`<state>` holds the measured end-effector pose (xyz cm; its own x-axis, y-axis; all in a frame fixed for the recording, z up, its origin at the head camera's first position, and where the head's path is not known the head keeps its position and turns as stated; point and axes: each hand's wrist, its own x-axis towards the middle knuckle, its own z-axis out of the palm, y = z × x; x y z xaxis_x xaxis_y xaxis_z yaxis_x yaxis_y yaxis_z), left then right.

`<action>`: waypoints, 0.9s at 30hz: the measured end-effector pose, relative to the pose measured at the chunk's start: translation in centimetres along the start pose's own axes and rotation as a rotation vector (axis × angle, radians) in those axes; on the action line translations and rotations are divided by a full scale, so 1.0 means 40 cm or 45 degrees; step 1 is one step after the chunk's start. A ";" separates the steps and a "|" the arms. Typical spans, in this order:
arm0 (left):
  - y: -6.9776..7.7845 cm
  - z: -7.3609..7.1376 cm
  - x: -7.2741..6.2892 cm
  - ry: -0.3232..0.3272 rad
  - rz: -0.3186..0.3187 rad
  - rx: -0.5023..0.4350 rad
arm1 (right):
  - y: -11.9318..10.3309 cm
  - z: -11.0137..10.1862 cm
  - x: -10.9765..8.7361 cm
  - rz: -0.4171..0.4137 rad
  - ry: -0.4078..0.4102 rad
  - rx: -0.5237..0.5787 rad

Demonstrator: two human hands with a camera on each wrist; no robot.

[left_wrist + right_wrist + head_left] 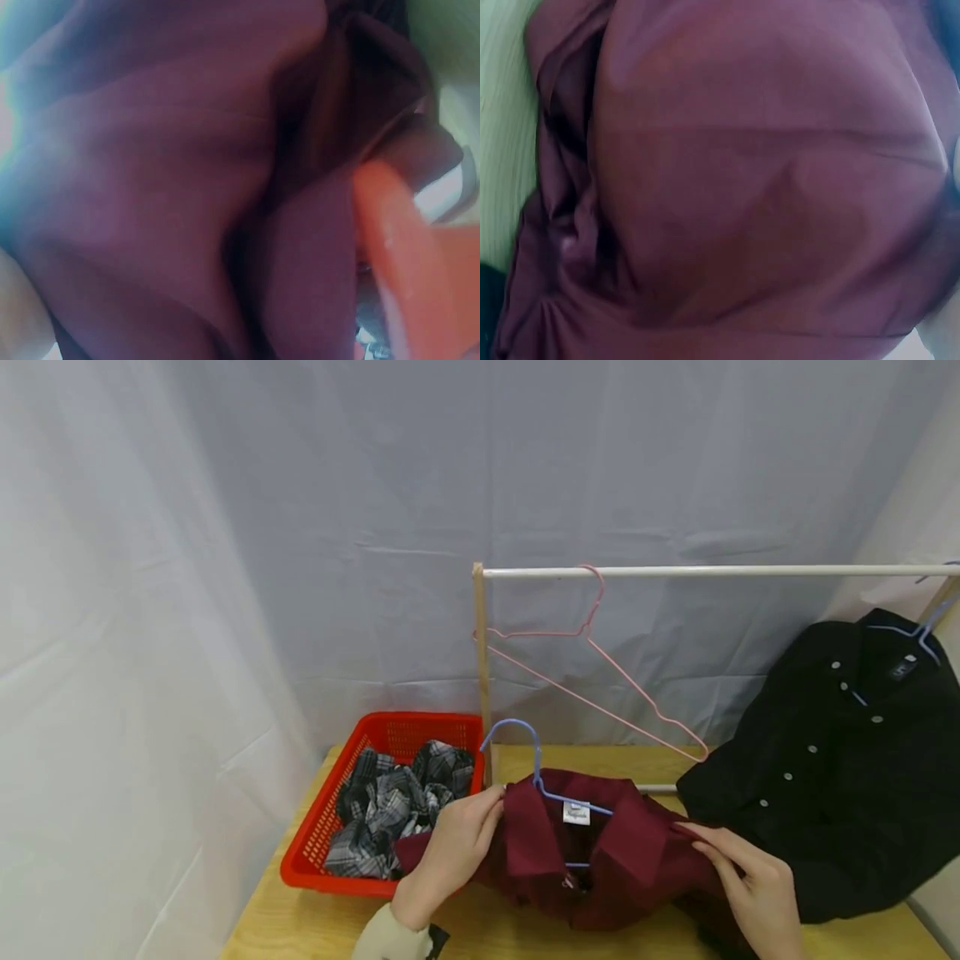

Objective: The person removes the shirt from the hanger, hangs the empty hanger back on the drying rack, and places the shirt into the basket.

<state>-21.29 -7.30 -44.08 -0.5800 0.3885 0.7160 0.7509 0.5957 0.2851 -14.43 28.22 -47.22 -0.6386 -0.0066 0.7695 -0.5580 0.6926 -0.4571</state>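
Observation:
A maroon collared shirt (pixel 622 885) hangs on a blue hanger (pixel 537 752), whose hook sticks up from the neck opening. A white label (pixel 576 812) shows inside the collar. My left hand (pixel 459 843) pinches the shirt at its left shoulder, close to the red basket. At the opposite shoulder, my right hand (pixel 750 877) grips the cloth between thumb and fingers. Both wrist views are mostly filled with maroon fabric (pixel 150 195), and in the right one its folds (pixel 765 187) bulge. The hanger's arms are largely hidden inside the shirt.
A red plastic basket (pixel 300 860) holds crumpled grey plaid cloth (pixel 390 810). Behind the shirt, a pink hanger (pixel 637 689) hangs from the white rail (pixel 712 571) of a wooden-post rack. A black buttoned shirt (pixel 825 777) hangs at the right end. Below is a wooden table (pixel 277 918).

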 end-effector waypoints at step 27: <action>0.047 0.004 0.031 0.026 -0.065 -0.091 | -0.101 0.025 0.082 0.008 0.120 -0.204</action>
<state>-20.66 -5.58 -42.74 -0.6120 0.3445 0.7119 0.7418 0.5621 0.3657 -14.80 24.69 -43.32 -0.5850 0.0610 0.8087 -0.4577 0.7984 -0.3913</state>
